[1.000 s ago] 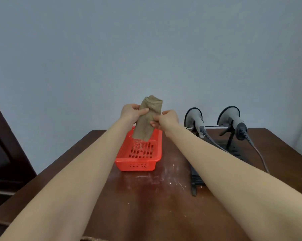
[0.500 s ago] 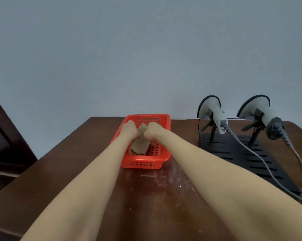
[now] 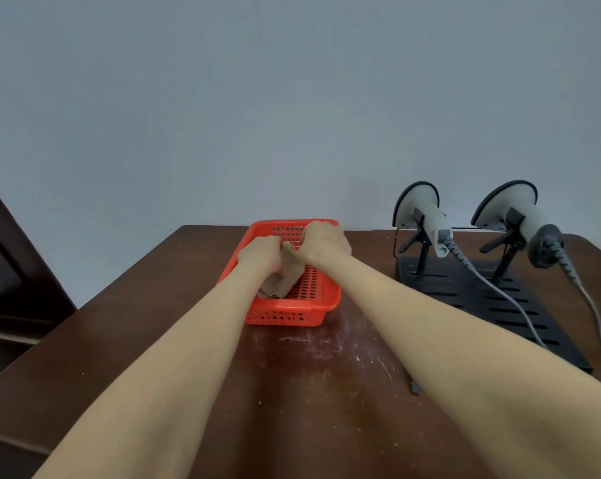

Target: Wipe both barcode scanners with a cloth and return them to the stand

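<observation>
A folded brown cloth (image 3: 285, 280) lies inside the red perforated basket (image 3: 292, 311) at the table's far middle. My left hand (image 3: 260, 253) and my right hand (image 3: 321, 242) are both down in the basket with curled fingers gripping the cloth's upper end between them. Two grey barcode scanners sit upright on the black stand (image 3: 520, 312) at the right: the left scanner (image 3: 421, 216) and the right scanner (image 3: 513, 216), each with a grey coiled cable trailing toward me. Both hands are well left of the scanners.
The dark wooden table (image 3: 126, 357) has white scuff marks in front of the basket. A dark wooden piece of furniture (image 3: 5, 271) stands beyond the table's left edge. A plain grey wall runs behind everything.
Both hands have lowered the cloth from up in the air down into the red basket. The view has tilted, so the scanners and stand show more fully.
</observation>
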`<state>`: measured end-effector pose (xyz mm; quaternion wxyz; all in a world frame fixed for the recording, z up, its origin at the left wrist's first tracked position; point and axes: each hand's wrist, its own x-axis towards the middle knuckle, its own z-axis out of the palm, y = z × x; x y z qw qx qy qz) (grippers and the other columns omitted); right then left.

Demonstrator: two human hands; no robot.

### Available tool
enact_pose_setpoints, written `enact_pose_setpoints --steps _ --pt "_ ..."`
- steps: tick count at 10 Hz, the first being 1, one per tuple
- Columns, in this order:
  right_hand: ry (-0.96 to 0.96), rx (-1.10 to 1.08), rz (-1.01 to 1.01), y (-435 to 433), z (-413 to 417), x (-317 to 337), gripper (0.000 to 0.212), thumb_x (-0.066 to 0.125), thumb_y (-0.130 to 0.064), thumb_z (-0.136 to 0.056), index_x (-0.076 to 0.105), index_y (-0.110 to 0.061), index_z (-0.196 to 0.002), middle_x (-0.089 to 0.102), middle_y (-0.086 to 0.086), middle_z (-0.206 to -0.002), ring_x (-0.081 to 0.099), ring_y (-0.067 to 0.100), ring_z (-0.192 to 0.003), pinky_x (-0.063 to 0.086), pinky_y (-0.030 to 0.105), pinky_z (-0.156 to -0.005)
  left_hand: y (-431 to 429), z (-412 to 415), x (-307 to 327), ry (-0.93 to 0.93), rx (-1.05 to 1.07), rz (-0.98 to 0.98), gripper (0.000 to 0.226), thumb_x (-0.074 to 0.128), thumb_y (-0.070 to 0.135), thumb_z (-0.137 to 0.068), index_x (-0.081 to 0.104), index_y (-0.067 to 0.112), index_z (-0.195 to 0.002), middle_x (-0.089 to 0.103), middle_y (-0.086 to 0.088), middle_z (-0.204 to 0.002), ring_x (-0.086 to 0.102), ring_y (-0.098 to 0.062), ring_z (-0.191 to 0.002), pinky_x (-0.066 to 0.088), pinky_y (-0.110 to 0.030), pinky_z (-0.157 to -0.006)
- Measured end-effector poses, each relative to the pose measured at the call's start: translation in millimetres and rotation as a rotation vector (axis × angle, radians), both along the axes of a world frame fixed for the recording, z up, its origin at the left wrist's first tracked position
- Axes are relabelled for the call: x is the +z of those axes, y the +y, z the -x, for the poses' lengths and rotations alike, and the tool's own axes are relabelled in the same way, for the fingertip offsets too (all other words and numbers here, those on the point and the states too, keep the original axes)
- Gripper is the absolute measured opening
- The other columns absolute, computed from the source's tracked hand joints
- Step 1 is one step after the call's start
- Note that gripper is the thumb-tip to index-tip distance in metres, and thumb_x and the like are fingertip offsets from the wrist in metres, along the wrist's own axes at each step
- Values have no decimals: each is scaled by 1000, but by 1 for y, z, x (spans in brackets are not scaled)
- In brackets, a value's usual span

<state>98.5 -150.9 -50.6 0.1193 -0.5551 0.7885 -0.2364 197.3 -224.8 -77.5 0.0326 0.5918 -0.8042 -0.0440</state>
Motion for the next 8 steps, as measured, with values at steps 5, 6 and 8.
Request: enact_pose_setpoints --steps 5,6,8 --pt "-33 -52 -61 27 27 -9 45 59 -40 -88 56 -13 -124 54 11 -126 58 34 -112 46 37 -81 12 5 -1 68 68 -76 56 72 21 -77 51 15 -128 58 -7 -124 59 -24 -107 50 -33 -81" --pt "-9 -66 29 35 34 0 43 55 -36 -93 55 -13 -129 47 13 -131 56 35 -115 46 38 -88 18 8 10 142 33 64 39 62 28 -84 57 15 -120 61 -5 -119 59 -23 -105 47 -33 -75" --pt "-78 -86 228 64 55 20 24 53 -26 -95 67 -8 -84 68 15 -100 62 32 -97 43 32 -72 47 38 35 358 -32 297 29 51 17 -91 61 18 -118 60 -4 -123 54 -24 -114 45 -36 -85"
